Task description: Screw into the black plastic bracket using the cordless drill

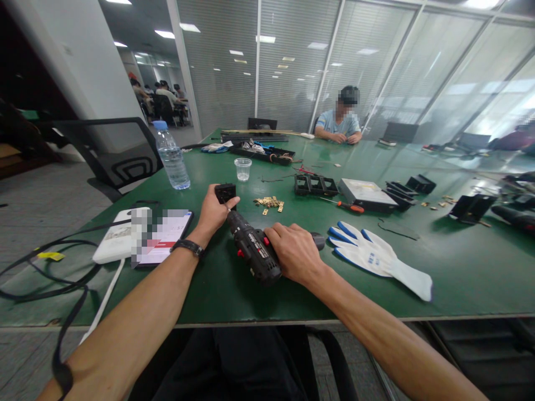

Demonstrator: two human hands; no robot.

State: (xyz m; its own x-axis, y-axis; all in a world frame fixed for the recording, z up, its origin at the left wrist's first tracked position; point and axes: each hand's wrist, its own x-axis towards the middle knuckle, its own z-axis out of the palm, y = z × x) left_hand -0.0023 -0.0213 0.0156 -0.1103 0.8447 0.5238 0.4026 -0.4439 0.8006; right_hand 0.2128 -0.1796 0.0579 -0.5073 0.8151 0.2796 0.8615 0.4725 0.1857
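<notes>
Head view. A black cordless drill (254,250) lies on the green tabletop (418,289) near the front edge, between the two hands. Its long axis runs diagonally: the nose points up and to the left, toward a small black plastic housing (225,193), and the heavier rear end lies nearest the viewer. The right hand (296,253) is clenched over the drill's body from the right side, the fingers (276,234) wrapped across its top. The left hand (214,213), a black wristband (188,247) on its wrist, grasps the housing, the thumb lying across its right edge; the housing stands just beyond the drill's nose, and whether the two touch cannot be told.

Just right of the right hand lies a white work glove (378,257) with blue fingertips, flat, its cuff toward the right. Beyond the drill is a loose heap of small brass parts (268,203). Farther back stand a clear plastic cup (243,169) and a water bottle (171,156). To the left lies a phone (161,236) beside a white box (112,243). A red-handled screwdriver (345,205) lies near more black housings (315,185). Another person (339,122) sits at the far end.
</notes>
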